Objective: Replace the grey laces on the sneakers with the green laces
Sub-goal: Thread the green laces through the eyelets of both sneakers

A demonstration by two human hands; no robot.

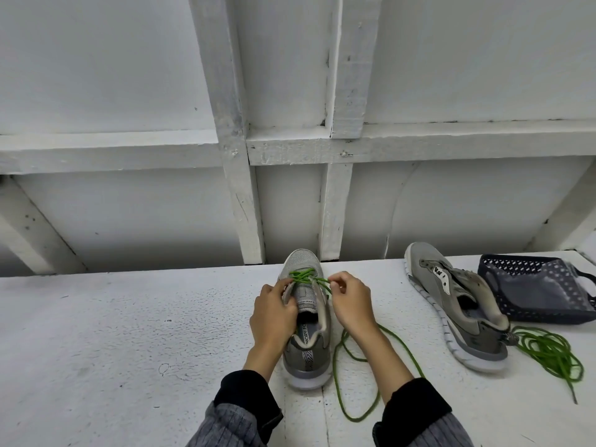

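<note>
Surface (129, 317): white and rough, with a white framed wall behind it.
Left hand (274, 314): its curled fingers grip the left eyelet flap of the near sneaker and hold it steady.
Near sneaker (306, 317): stands toe away from the person; green crossings fill only the eyelets nearest the toe, and no grey lace shows on it.
Green lace (306, 277): threaded through those front eyelets; its free length loops over the surface to the right of the shoe, toward the person.
Right hand (350, 301): fingertips pinched together on the lace just beside the right eyelet row.
Step in hand: lacing the first shoe, early in the rows.
Next move: likely to feed the pinched end through the next free eyelet and draw the slack through, keeping both sides even.
Second sneaker (461, 311): lies tilted on its side, unlaced, well apart.
Spare green lace (548, 350): a loose pile beside its heel.
Dark basket (532, 285): perforated, just behind that shoe.
</note>
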